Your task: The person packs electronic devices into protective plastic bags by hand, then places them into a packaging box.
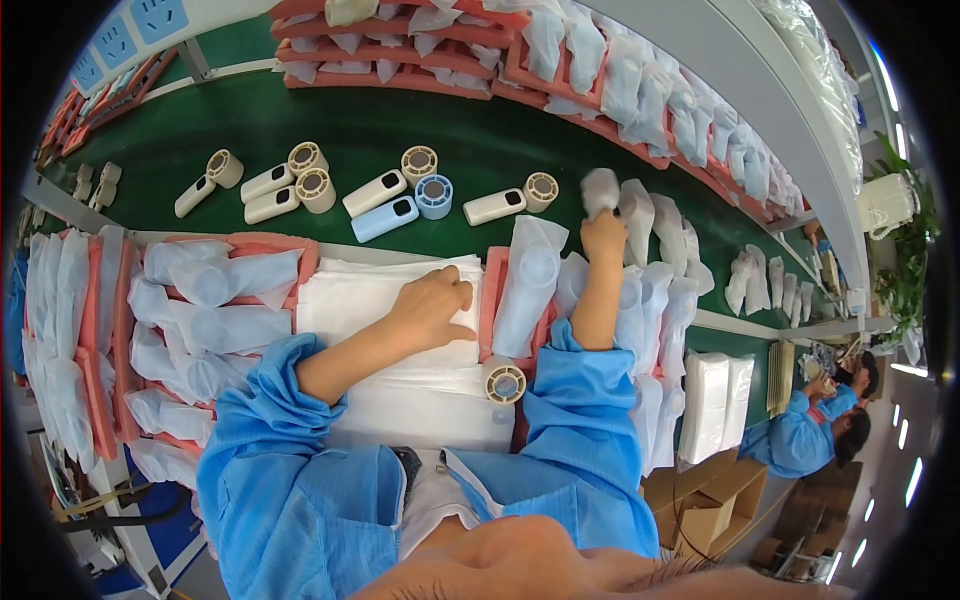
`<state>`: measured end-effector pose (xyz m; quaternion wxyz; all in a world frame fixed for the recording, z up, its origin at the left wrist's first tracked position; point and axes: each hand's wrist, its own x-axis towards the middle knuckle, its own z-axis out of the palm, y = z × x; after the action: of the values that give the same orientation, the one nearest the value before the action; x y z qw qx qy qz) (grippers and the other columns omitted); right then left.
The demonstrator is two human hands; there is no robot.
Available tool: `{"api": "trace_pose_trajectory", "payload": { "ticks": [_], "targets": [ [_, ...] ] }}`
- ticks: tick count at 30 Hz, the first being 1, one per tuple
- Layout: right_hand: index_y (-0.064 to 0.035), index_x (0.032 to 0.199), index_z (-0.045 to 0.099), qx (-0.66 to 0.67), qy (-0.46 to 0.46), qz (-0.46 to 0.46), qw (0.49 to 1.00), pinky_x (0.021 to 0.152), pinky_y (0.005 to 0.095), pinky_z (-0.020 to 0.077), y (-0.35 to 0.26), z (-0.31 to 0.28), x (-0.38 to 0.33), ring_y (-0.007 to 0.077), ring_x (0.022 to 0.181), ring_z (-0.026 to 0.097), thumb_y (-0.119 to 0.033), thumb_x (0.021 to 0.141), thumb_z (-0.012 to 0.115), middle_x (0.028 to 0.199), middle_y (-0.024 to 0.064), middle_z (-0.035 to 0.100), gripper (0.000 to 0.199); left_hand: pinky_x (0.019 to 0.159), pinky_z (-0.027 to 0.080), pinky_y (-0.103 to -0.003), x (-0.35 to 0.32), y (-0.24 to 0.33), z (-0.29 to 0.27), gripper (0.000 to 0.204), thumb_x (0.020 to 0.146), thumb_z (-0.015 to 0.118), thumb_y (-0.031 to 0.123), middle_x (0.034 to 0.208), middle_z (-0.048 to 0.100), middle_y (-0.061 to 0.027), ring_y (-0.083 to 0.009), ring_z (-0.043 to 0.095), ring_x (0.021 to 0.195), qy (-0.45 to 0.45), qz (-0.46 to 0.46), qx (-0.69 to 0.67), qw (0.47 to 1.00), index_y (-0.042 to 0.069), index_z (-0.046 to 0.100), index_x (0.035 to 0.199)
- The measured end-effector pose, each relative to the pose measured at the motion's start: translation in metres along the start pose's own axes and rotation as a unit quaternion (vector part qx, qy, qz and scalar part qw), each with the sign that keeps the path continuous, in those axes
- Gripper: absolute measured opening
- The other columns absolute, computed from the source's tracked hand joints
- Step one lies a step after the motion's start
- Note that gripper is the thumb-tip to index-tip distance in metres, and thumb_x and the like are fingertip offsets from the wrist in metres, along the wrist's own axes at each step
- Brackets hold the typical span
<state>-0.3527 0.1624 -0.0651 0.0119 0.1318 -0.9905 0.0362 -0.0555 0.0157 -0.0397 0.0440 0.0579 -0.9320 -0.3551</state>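
Observation:
My left hand (435,305) rests on a stack of white translucent bags (335,300), its fingers loosely bent and the thumb apart. Farther out on the right, my right hand (605,238) is closed round a bagged handheld fan (601,190), blurred by motion, above the green belt. Beside it on the belt lie several other bagged fans (637,220). Unbagged cream fans (495,206) and a blue fan (385,218) lie beyond my hands, with round slotted heads. Near my chest, a cream fan's round head (504,383) shows at the edge of the bags.
Pink foam trays (310,262) of bagged fans stand on both sides. More pink trays (400,75) are stacked along the belt's far side. A white shelf edge (770,90) curves overhead at right. An open cardboard box (715,505) stands lower right; co-workers in blue (800,435) sit beyond.

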Motion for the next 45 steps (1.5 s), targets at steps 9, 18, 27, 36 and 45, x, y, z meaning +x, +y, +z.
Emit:
{"api": "trace_pose_trajectory", "payload": {
  "ticks": [9,18,27,36,45],
  "targets": [
    [0.0021,0.119,0.056,0.228,0.056,-0.306,0.923,0.095,0.0404,0.0476,-0.028,0.013,-0.012,0.0377,0.11,0.058,-0.006,0.07,0.071,0.122,0.0196,0.058,0.052,0.08,0.05,-0.039,-0.002,-0.005,0.013,0.015,0.08,0.073,0.019,0.1,0.056,-0.0077,-0.029,0.058,0.098,-0.035,0.005,0.074,0.997,0.008,0.064,0.083],
    [-0.0006,0.111,0.06,0.28,-0.032,-0.205,0.937,0.082,0.0344,0.0515,-0.033,-0.031,-0.031,0.026,0.093,0.066,-0.012,0.064,0.08,0.105,0.015,0.066,0.051,0.075,0.049,-0.037,0.003,-0.017,-0.001,0.011,0.081,0.07,0.012,0.092,0.061,-0.01,-0.0287,0.06,0.092,-0.071,0.008,-0.025,0.997,0.005,0.064,0.085],
    [-0.0039,0.105,0.062,0.554,-0.088,-0.289,0.776,0.075,0.026,0.0501,0.0,-0.137,-0.098,0.0101,0.083,0.061,-0.009,0.06,0.082,0.091,0.0025,0.065,0.049,0.069,0.048,-0.036,0.006,-0.018,-0.046,0.015,0.082,0.07,0.014,0.085,0.063,-0.0119,-0.0284,0.062,0.077,-0.038,0.007,-0.2,0.979,0.003,0.062,0.085],
    [-0.0032,0.108,0.061,0.494,-0.086,-0.31,0.808,0.08,0.0256,0.0494,-0.009,-0.149,-0.117,0.0101,0.086,0.061,-0.008,0.06,0.082,0.091,0.0018,0.064,0.052,0.073,0.049,-0.039,-0.002,-0.009,-0.007,0.023,0.077,0.076,0.019,0.095,0.062,-0.0121,-0.0305,0.062,0.084,-0.048,-0.052,0.027,0.997,0.002,0.06,0.08],
    [-0.0036,0.109,0.061,0.455,-0.143,-0.336,0.812,0.08,0.0258,0.0484,-0.011,-0.148,-0.113,0.0102,0.088,0.06,-0.011,0.059,0.084,0.093,0.0019,0.064,0.056,0.067,0.049,-0.039,0.004,-0.031,-0.012,0.02,0.075,0.078,0.017,0.087,0.062,-0.0136,-0.0325,0.061,0.082,-0.079,0.008,-0.024,0.997,0.003,0.064,0.076]
  ]
}}
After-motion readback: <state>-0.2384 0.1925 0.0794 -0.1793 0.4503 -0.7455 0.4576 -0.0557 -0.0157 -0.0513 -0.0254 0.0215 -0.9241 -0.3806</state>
